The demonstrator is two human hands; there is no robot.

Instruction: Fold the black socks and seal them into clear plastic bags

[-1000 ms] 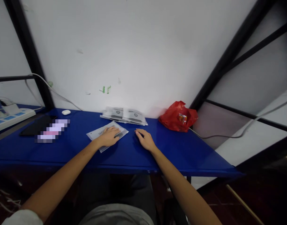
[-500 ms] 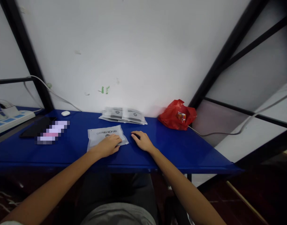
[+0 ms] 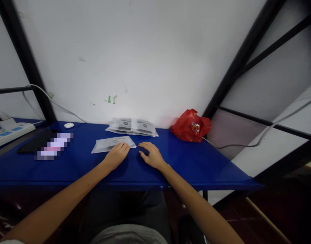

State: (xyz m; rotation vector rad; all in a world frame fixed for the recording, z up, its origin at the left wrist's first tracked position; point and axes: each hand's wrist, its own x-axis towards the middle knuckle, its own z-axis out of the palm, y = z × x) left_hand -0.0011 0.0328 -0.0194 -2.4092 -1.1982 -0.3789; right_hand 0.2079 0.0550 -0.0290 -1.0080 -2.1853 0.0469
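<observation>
A frosted white zip bag with dark printing is on the blue table in front of me. My left hand is closed on its near right edge, fingers curled over and the thumb hidden. Just right of the bag's corner, where the zip ends, is my right hand. Its fingers are bent with the thumb apart from them, and I see nothing between them. Whether its fingertips touch the bag's corner I cannot tell.
Several similar bags lie overlapping against the wall. A red plastic bag stands at the back right. To the left are a white earbud case, a dark tablet, a blurred-out phone-like object and a power strip.
The zip bag has changed angle and looks flatter, its near edge farther from me. My left hand has closed more at its edge. My right hand has shifted slightly left, towards its corner.
</observation>
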